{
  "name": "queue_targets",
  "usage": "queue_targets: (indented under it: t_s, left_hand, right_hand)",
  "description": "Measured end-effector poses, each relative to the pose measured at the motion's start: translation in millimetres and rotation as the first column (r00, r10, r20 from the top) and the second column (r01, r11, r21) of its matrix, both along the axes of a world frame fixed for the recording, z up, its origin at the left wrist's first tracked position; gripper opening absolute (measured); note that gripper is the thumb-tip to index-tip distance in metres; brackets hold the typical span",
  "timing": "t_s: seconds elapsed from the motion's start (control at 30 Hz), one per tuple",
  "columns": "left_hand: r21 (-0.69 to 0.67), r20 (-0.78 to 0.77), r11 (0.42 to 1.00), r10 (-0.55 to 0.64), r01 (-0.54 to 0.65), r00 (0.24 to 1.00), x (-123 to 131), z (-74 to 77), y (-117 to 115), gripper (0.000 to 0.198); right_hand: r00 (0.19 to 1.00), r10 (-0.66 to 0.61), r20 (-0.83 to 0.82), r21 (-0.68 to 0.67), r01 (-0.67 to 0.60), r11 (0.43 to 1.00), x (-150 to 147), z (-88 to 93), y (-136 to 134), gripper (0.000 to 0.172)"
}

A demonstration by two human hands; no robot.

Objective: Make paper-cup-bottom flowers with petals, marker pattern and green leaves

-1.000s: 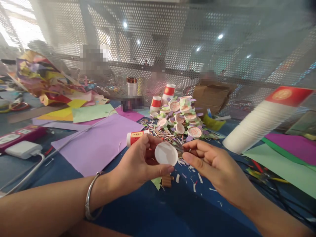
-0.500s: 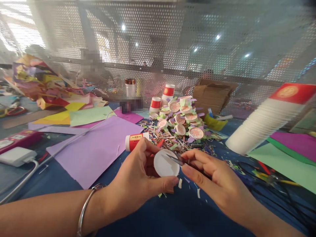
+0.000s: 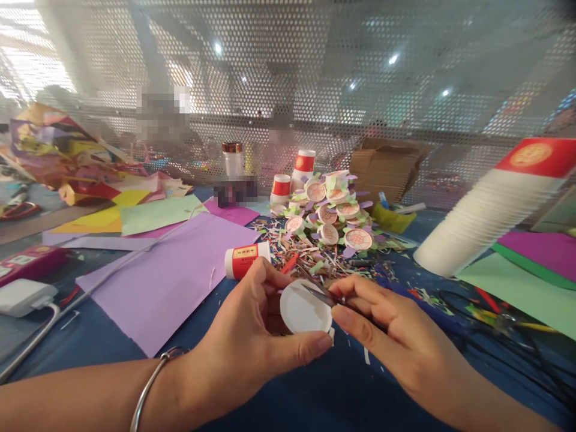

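A round white paper piece (image 3: 306,309), like a cup's end, is held by its edges between the thumb and fingers of my left hand (image 3: 261,330). My right hand (image 3: 382,327) grips a thin dark metal tool (image 3: 320,295), its tip lying over the upper part of the disc. The tool's handle is hidden in my fingers, so its kind is unclear. Just behind my left fingers a red and white paper cup (image 3: 245,259) lies on its side. Beyond both hands is a heap of cut cup bottoms (image 3: 328,215) with green and purple tabs.
Paper scraps (image 3: 301,264) litter the blue table (image 3: 324,396). Purple paper (image 3: 166,270) lies left, near a white charger (image 3: 27,297) with a cable. A leaning stack of cups (image 3: 477,222) stands right, above black cables (image 3: 508,342). Perforated metal (image 3: 279,60) rises behind.
The white disc has tilted and sits slightly lower with my left hand. The tool still rests at its upper part. The view has shifted a little.
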State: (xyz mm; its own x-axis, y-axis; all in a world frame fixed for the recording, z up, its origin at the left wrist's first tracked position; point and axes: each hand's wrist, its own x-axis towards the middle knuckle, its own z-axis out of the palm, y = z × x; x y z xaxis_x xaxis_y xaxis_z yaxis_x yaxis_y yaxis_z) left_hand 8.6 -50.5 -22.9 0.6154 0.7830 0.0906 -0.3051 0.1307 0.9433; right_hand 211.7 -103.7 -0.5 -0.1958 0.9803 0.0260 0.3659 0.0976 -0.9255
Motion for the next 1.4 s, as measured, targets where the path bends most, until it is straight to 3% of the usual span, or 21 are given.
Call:
queue_targets:
  t_s: [0.43,0.8,1.03,1.4]
  left_hand:
    - [-0.110,0.028,0.994,0.000,0.003,1.000,0,8.6,2,0.052]
    - [-0.085,0.055,0.996,-0.012,0.017,0.998,-1,13.3,0,0.047]
    - [-0.094,0.071,0.992,-0.079,0.085,0.994,-3,17.6,4,0.045]
    - [-0.124,0.197,0.987,-0.079,0.104,0.977,-2,8.8,5,0.042]
  right_hand:
    - [0.999,0.006,0.048,-0.009,-0.006,1.000,2,-2.0,1,0.029]
    - [0.999,0.010,0.046,0.013,-0.010,1.000,2,-1.3,0,0.028]
    - [0.999,0.037,0.033,0.012,-0.037,0.999,4,-1.1,0,0.028]
    - [0.999,0.021,0.044,0.022,-0.022,1.000,6,-1.7,0,0.032]
